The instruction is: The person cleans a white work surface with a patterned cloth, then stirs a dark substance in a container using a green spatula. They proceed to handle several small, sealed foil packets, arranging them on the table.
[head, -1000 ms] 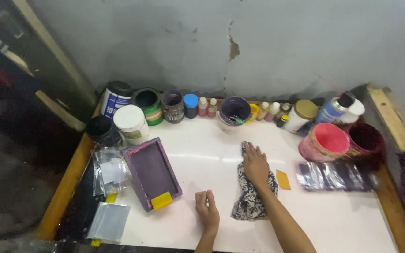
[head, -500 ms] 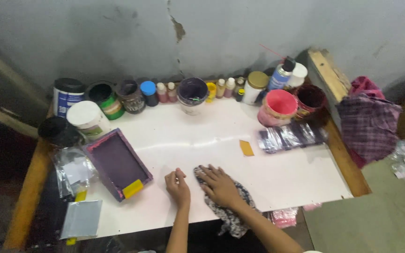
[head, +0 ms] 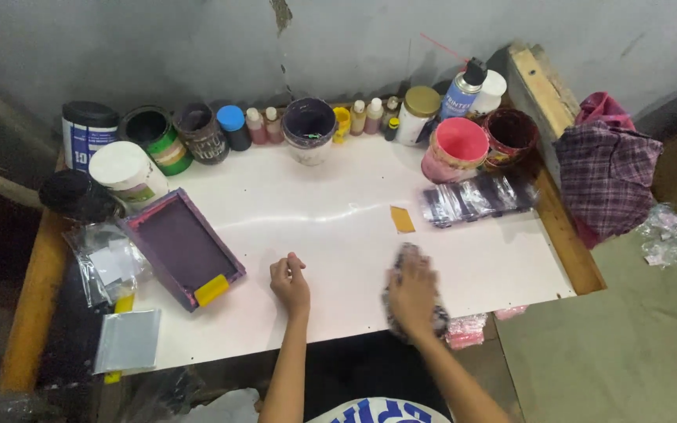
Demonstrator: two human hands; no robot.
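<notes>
The middle of the white worktop (head: 331, 211) lies open; jars and bottles (head: 307, 129) line the wall, the purple tray (head: 182, 249) blocks the left, plastic packets (head: 476, 198) the right.
</notes>
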